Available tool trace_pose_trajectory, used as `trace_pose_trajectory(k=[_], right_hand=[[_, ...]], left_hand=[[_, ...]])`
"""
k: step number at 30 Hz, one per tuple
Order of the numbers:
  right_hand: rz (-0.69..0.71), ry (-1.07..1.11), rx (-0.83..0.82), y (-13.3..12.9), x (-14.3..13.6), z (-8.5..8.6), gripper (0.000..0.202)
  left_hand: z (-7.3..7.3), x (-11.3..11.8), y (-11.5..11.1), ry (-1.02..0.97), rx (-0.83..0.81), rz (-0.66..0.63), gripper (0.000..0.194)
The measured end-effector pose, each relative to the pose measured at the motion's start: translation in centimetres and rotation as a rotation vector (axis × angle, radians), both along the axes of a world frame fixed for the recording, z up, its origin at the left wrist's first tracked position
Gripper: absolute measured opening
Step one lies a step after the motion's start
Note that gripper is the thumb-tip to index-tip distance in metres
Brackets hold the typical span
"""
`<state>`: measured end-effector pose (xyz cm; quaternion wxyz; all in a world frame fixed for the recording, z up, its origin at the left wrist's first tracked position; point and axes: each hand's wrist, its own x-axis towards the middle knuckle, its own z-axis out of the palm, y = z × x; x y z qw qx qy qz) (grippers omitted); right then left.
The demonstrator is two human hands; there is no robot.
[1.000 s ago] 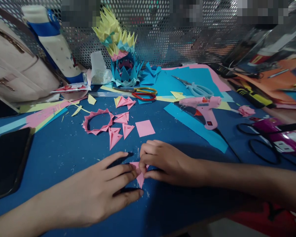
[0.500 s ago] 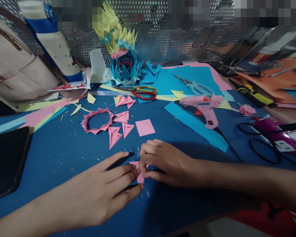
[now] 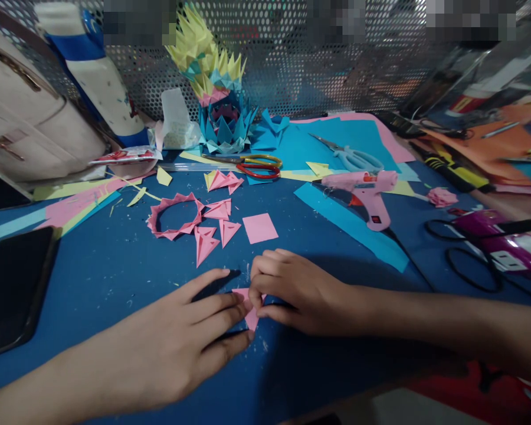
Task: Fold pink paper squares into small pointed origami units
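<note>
A small pink paper triangle (image 3: pixel 252 319) lies on the blue tabletop between my hands, partly covered by fingertips. My left hand (image 3: pixel 181 342) rests flat with its fingers stretched out, the middle fingertips touching the paper's left side. From the right, my right hand (image 3: pixel 292 289) curls its fingers over the paper, thumb and forefinger closed at its edge. Just beyond lie a pink paper square (image 3: pixel 260 228), folded pink triangles (image 3: pixel 206 245) and a zigzag pink paper ring (image 3: pixel 176 234).
A pink glue gun (image 3: pixel 366 192), red-and-yellow-handled scissors (image 3: pixel 260 166) and light blue scissors (image 3: pixel 358 158) lie farther back. A tall folded-paper model (image 3: pixel 223 124) stands behind them. At left are a phone (image 3: pixel 15 289), a bottle (image 3: pixel 108 88) and a pale bag (image 3: pixel 35 118).
My left hand's fingers have drawn back slightly to the left, and the paper's lower tip now looks like a single smooth point. My right hand stays in place.
</note>
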<state>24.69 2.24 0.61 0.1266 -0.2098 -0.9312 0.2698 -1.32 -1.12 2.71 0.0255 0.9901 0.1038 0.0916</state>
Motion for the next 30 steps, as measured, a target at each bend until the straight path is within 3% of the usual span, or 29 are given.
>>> trace_pose_trajectory(k=[15, 30], right_hand=[[0.079, 0.040, -0.023, 0.3, 0.1, 0.1, 0.017], [0.046, -0.006, 0.019, -0.4, -0.4, 0.2, 0.020]], left_hand=[[-1.2, -0.8, 0.8, -0.051, -0.132, -0.029, 0.038], [-1.3, -0.5, 0.7, -0.090, -0.102, -0.027, 0.040]])
